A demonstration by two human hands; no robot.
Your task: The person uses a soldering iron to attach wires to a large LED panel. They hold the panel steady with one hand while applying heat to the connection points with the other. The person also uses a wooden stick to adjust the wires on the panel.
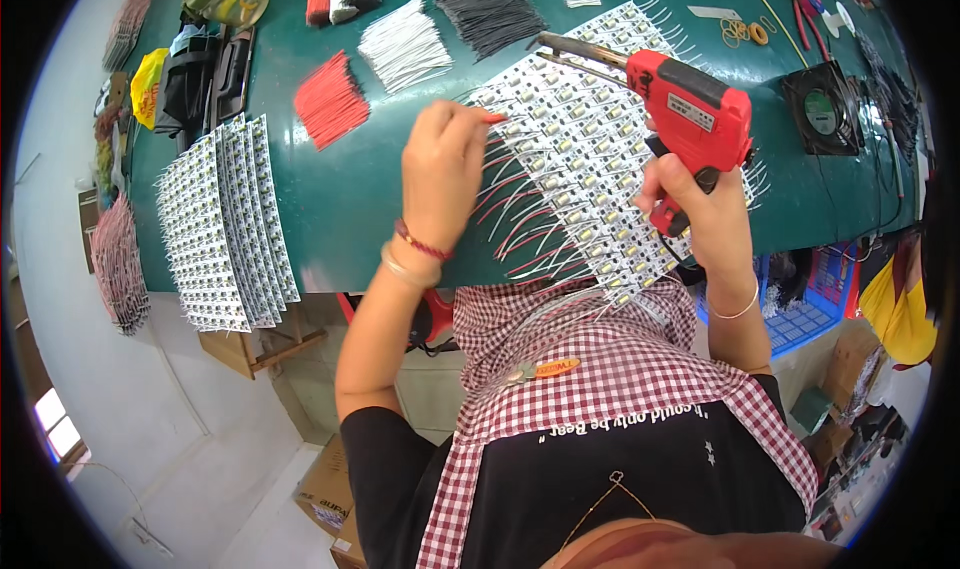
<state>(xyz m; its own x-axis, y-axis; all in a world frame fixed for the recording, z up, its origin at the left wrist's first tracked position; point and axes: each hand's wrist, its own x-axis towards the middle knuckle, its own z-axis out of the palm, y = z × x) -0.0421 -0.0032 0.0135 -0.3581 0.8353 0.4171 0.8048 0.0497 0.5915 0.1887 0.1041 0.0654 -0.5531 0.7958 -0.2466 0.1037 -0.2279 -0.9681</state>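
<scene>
My right hand (695, 194) is wrapped round the handle of a red and black soldering gun (690, 99). Its long metal tip points left, over the far part of a white circuit board panel (590, 159). Small components in rows cover this panel, and red and white wires (515, 209) stick out along its left edge. Beside that edge my left hand (440, 159) is closed in a pinch, with an orange-red bit showing at the fingertips. What the pinch holds, if anything, is too small to tell.
Bundles of red wires (333, 99), white wires (405, 45) and black wires (488, 14) lie beyond my left hand. More circuit board panels (215, 229) are stacked at the left. A black fan (822, 109) stands at the right, near rubber bands (738, 35) and pliers (805, 29).
</scene>
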